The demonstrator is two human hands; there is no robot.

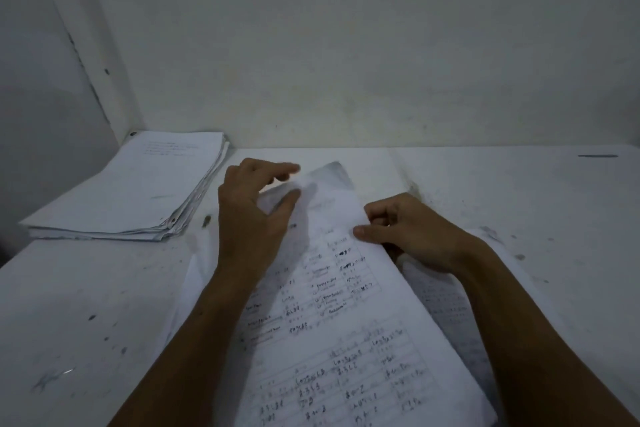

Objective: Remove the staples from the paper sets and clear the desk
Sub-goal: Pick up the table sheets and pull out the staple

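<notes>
- Paper set (346, 315): printed sheets with tables and handwritten entries, lying at the near centre of the table (519, 204), running from the near edge toward the wall. Its far top corner is lifted and curled.
- Left hand (252, 215): placed over the upper left of the paper set; thumb and forefinger pinch the lifted corner of the top sheet. The fingertips are blurred.
- Right hand (412, 232): at the right edge of the paper set, fingers curled, thumb lying flat on top of the sheet, gripping that edge. Whether it also holds a small tool cannot be told.
- Paper stack (135, 191): thick pile of white sheets at the far left corner of the table, well apart from the hands.
- Wall (346, 45): plain, pale, directly behind the table.
- Table surface: white, marked with dark specks and smudges.
</notes>
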